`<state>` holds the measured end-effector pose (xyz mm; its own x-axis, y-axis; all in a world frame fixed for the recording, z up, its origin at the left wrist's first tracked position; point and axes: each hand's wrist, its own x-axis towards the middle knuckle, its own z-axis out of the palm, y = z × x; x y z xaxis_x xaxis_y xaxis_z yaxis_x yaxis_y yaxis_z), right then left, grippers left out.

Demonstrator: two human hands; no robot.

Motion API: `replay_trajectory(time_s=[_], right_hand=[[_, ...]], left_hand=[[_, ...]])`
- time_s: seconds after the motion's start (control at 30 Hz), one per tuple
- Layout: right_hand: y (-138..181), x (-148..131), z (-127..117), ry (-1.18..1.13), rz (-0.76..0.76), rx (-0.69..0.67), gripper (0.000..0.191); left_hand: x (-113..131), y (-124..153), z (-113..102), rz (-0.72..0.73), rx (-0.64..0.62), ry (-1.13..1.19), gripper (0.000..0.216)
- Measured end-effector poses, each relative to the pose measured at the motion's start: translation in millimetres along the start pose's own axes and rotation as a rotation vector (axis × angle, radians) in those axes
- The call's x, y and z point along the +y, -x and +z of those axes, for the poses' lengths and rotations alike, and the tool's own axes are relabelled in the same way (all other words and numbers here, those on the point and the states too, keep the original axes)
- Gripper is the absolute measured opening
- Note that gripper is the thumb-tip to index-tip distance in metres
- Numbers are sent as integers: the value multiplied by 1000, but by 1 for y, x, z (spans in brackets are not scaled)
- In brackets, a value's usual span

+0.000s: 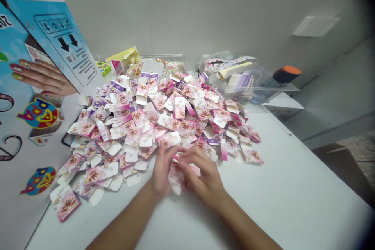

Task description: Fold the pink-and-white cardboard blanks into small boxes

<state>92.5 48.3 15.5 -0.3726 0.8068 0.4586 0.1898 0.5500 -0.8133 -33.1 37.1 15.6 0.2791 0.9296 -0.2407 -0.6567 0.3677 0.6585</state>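
Observation:
Between my two hands, low over the front of the white table [260,203], is a small pink-and-white cardboard box [175,179] with an open white flap toward me. My left hand [161,174] grips it from the left side, fingers bent over its top. On the right, my right hand [206,175] has its thumb and fingers closed about the box, covering much of it. Just beyond my fingertips spreads a large heap of similar small boxes [149,117], many with flaps standing open.
A large printed carton [17,125] stands on the left. Behind the heap are a clear tray [178,60] of small colourful pieces and a clear bin [228,90] with papers. A bottle with an orange-topped cap [283,75] leans at the back right. A grey wall [219,11] closes off the back.

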Motion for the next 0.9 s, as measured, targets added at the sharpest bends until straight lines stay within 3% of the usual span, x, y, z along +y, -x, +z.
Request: replay_trajectory(time_s=[0.1,0.17,0.37,0.43,0.53,0.63,0.7,0.77,0.83,0.9], right_hand=[[0,1,0,-285,336,7,13],[-1,0,0,-400,426,1,16],[-6,-9,-7,-156,151,-130,16],[-7,-10,-11,-94,170,-181,12],[-9,-5,-18,-170,344,-77,14],[-14,5,-25,-378,382,162,21],[-17,10,-30,-456,346,229,35],[-19,13,-36,-410,329,267,39],[-19,11,-42,-255,323,276,27],[-18,8,-48,-35,311,122,17]], left_hand=[[-4,-1,0,29,3,-142,65],[-6,-2,-2,41,-3,-193,65],[-2,-1,-6,36,17,-207,66],[-3,1,-6,74,31,-274,66],[-6,5,-7,349,91,-612,59],[-9,6,-12,851,216,-945,48],[-11,5,-15,1122,297,-1007,45],[-12,3,-16,1241,346,-1015,42],[-12,3,-16,1235,370,-1032,39],[-12,3,-15,1195,369,-1054,36]])
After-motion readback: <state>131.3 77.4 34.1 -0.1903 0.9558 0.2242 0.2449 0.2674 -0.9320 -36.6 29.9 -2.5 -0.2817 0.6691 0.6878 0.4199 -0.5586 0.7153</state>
